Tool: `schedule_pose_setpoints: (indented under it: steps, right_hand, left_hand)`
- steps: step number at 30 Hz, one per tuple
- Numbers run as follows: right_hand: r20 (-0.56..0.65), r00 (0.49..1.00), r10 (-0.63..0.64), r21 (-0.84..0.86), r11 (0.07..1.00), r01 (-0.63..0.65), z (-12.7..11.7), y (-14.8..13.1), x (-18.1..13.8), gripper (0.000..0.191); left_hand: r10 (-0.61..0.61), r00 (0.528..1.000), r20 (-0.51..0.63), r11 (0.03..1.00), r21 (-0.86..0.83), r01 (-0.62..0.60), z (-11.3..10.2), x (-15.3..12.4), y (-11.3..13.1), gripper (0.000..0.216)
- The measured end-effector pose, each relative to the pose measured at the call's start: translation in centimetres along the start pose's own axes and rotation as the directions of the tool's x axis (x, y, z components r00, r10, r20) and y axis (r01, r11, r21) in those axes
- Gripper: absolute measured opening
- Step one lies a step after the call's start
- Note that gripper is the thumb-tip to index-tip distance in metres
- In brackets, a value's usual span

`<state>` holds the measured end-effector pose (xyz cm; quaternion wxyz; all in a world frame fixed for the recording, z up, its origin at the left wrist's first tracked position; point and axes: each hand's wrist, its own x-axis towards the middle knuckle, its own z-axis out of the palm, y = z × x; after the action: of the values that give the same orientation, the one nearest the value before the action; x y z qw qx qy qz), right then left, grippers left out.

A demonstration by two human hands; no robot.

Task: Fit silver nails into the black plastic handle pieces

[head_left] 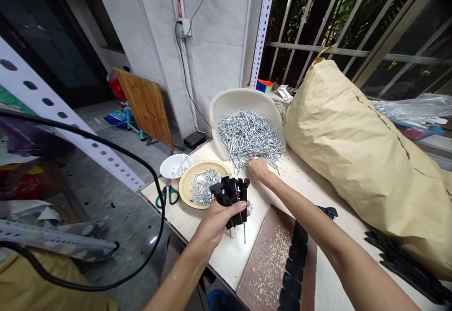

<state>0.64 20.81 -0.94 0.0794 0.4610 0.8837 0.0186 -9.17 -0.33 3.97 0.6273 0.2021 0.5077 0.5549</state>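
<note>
A bundle of black plastic parts (231,193) is gripped in my left hand (215,224), and thin metal rods stick out below it. My right hand (259,169) is at the near edge of a heap of long thin metal screws (249,134), with its fingers curled down among them. Its fingertips are hidden, so I cannot see what they pinch. The heap lies in a large whitish scoop-shaped container (226,97) tilted towards me. Left of the bundle sits a yellow plate (186,189) with many small shiny metal pieces, probably nuts (205,186).
A white bowl (169,166) and green-handled scissors (173,195) lie at the table's left edge. A brown board (263,259) carries a row of black pieces (294,266) under my right forearm. At right, a big tan sack (353,146) leans beside more black parts (402,259). A black cable (155,174) hangs at left.
</note>
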Motion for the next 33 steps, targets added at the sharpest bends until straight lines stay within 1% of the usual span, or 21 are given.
schedule_pose_setpoints:
  steps: [2,4,6,7,10,11,12,13,14,15,16,18,19,21,22,23,25,27,30,33]
  right_hand:
    - [0.034,0.999,-0.011,-0.029,1.000,0.012,-0.5,0.0,-0.5,0.035]
    - [0.043,0.999,-0.008,-0.053,0.999,0.010,-1.3,0.1,-1.4,0.029]
    - [0.031,0.999,0.005,-0.072,0.997,-0.003,-2.4,0.6,-2.7,0.025]
    - [0.023,1.000,0.012,-0.078,0.997,-0.010,-3.0,1.0,-3.4,0.027]
    - [0.002,1.000,0.014,-0.086,0.996,-0.014,-5.3,2.9,-5.8,0.047]
    - [-0.007,1.000,0.002,-0.051,0.999,-0.002,-6.1,3.6,-6.6,0.054]
    - [-0.024,0.999,-0.023,0.023,0.999,0.024,-6.9,4.2,-7.5,0.061]
    - [-0.060,0.997,-0.053,0.133,0.989,0.061,-7.7,4.7,-8.3,0.065]
    - [-0.114,0.990,-0.080,0.266,0.958,0.108,-8.6,5.0,-9.1,0.068]
    - [-0.190,0.978,-0.091,0.405,0.900,0.162,-9.4,5.1,-9.9,0.069]
    - [-0.276,0.958,-0.080,0.527,0.821,0.221,-10.1,5.0,-10.7,0.067]
    - [-0.433,0.901,-0.013,0.683,0.647,0.338,-11.4,4.1,-12.1,0.060]
    - [-0.489,0.872,0.026,0.733,0.554,0.395,-11.9,3.4,-12.7,0.054]
    - [-0.559,0.825,0.077,0.783,0.376,0.495,-12.6,1.8,-13.7,0.045]
    - [-0.579,0.810,0.088,0.789,0.310,0.531,-12.8,1.0,-14.1,0.040]
    - [-0.595,0.798,0.094,0.787,0.268,0.555,-12.9,0.3,-14.5,0.036]
    - [-0.619,0.780,0.093,0.772,0.252,0.583,-12.8,-0.6,-15.1,0.030]
    - [-0.639,0.765,0.081,0.752,0.276,0.599,-12.5,-1.0,-15.5,0.024]
    - [-0.647,0.761,0.051,0.737,0.298,0.607,-12.1,-1.1,-16.0,0.020]
    - [-0.652,0.759,-0.003,0.718,0.322,0.618,-12.0,-1.0,-16.3,0.021]
  left_hand:
    - [-0.103,0.994,0.041,0.989,-0.099,0.107,0.1,0.1,0.5,0.038]
    - [-0.141,0.989,0.043,0.978,-0.151,0.146,0.3,0.3,0.8,0.037]
    - [-0.136,0.990,0.025,0.979,-0.152,0.138,0.5,0.4,0.9,0.035]
    - [-0.126,0.992,0.017,0.982,-0.142,0.127,0.6,0.4,0.9,0.036]
    - [-0.059,0.998,0.011,0.994,-0.093,0.060,0.8,0.5,0.5,0.038]
    - [-0.028,1.000,0.008,0.997,-0.068,0.029,1.0,0.5,0.2,0.038]
    - [0.001,1.000,0.004,0.999,-0.038,-0.001,1.1,0.5,0.0,0.038]
    - [0.026,1.000,0.000,1.000,-0.007,-0.026,1.4,0.5,-0.2,0.037]
    - [0.046,0.999,-0.002,0.999,0.021,-0.046,1.7,0.5,-0.5,0.036]
    - [0.062,0.998,-0.002,0.997,0.042,-0.062,2.0,0.5,-0.7,0.034]
    - [0.079,0.997,0.001,0.995,0.060,-0.079,2.4,0.4,-1.0,0.033]
    - [0.109,0.994,0.006,0.989,0.105,-0.109,3.3,0.4,-1.5,0.029]
    - [0.126,0.992,0.003,0.982,0.138,-0.125,3.6,0.5,-1.7,0.027]
    - [0.180,0.984,-0.009,0.960,0.221,-0.174,4.2,0.6,-2.1,0.023]
    - [0.217,0.976,-0.012,0.942,0.264,-0.207,4.4,0.7,-2.2,0.021]
    - [0.260,0.966,-0.015,0.920,0.308,-0.243,4.6,0.7,-2.3,0.020]
    - [0.358,0.934,-0.009,0.857,0.401,-0.324,4.7,0.8,-2.2,0.018]
    - [0.434,0.901,0.006,0.775,0.507,-0.377,4.8,0.6,-1.9,0.016]
    - [0.490,0.872,0.013,0.670,0.635,-0.385,5.0,0.2,-1.2,0.011]
    - [0.499,0.866,-0.011,0.632,0.689,-0.355,5.5,-0.2,-0.6,0.009]
